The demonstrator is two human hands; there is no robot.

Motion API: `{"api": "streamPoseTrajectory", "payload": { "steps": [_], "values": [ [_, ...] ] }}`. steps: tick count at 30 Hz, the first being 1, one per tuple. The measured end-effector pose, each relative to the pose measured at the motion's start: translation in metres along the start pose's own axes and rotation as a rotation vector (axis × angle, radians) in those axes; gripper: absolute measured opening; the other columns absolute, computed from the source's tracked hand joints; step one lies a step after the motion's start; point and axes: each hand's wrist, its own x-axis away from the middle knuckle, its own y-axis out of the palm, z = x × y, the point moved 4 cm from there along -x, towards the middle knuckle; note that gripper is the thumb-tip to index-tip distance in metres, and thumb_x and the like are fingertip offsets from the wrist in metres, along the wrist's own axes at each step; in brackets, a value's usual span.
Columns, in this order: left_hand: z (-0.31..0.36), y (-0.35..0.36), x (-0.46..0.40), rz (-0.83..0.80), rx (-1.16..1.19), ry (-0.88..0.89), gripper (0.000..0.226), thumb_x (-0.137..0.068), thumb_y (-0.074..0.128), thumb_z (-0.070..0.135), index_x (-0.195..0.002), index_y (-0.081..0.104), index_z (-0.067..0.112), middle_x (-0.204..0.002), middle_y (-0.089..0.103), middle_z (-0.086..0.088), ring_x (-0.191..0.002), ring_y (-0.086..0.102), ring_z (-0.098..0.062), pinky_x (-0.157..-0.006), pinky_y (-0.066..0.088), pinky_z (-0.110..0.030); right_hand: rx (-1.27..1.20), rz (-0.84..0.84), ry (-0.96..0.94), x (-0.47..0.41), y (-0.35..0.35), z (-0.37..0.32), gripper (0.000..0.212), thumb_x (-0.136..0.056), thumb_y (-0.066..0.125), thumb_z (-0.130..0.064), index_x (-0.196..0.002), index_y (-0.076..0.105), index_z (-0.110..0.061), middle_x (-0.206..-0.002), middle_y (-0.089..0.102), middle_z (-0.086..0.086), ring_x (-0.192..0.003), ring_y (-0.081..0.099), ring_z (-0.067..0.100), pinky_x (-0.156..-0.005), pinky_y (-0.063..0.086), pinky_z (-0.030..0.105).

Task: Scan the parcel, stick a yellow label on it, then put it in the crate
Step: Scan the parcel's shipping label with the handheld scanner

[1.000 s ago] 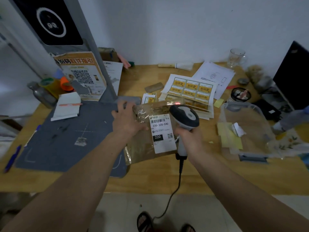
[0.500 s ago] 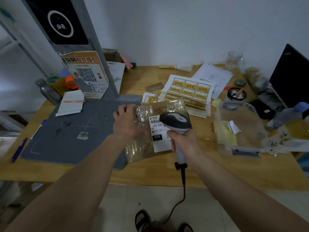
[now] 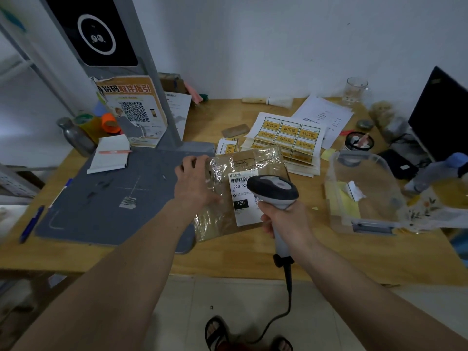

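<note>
The parcel lay on the wooden table, between the grey mat and the clear crate. The right hand gripped the scanner over its white label. The left hand pressed flat, fingers spread, on its left edge. Farther off lay sheets of yellow labels.

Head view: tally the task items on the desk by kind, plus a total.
Parcel: 1
Scanner: 1
Crate: 1
Full sheet of yellow labels on top: 1, more stacked underneath, count unclear
Loose yellow label slip: 1
Total: 5
</note>
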Motion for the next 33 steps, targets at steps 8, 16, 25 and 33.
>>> {"api": "streamPoseTrajectory", "payload": {
  "steps": [8,16,25,33],
  "values": [
    [0.0,-0.002,0.001,0.007,0.019,-0.019,0.107,-0.041,0.093,0.03,-0.13,0.033,0.037,-0.139,0.019,-0.004,-0.131,0.021,-0.03,-0.092,0.045,-0.047,0.068,-0.07,-0.023,0.006,0.0,-0.003,0.006,-0.084,0.067,-0.017,-0.085,0.068,-0.011,-0.061,0.066,0.008,-0.046,0.059,0.013,-0.044,0.043,0.025],
    [0.005,-0.003,0.004,-0.025,0.024,-0.072,0.109,-0.045,0.094,0.026,-0.134,0.032,0.037,-0.147,0.012,-0.006,-0.131,0.026,-0.037,-0.094,0.045,-0.051,0.163,-0.112,0.015,0.012,-0.007,-0.005,0.021,-0.082,0.069,-0.015,-0.064,0.06,-0.011,-0.049,0.052,0.004,-0.04,0.047,0.012,-0.037,0.039,0.021],
    [0.015,-0.009,0.009,-0.062,0.009,-0.116,0.109,-0.05,0.093,0.021,-0.138,0.03,0.032,-0.149,0.013,-0.007,-0.131,0.03,-0.038,-0.097,0.044,-0.053,0.114,-0.114,-0.063,0.025,-0.017,-0.014,0.022,-0.084,0.068,-0.016,-0.064,0.059,-0.011,-0.048,0.051,0.003,-0.038,0.047,0.009,-0.039,0.041,0.021],
    [0.021,-0.007,0.018,-0.053,-0.015,-0.125,0.107,-0.053,0.092,0.018,-0.138,0.029,0.03,-0.149,0.014,-0.008,-0.129,0.03,-0.04,-0.092,0.045,-0.051,0.048,-0.115,-0.103,0.034,-0.03,-0.017,0.027,-0.083,0.069,-0.017,-0.061,0.058,-0.007,-0.04,0.05,-0.001,-0.034,0.046,0.008,-0.037,0.039,0.021]
  ]
}}
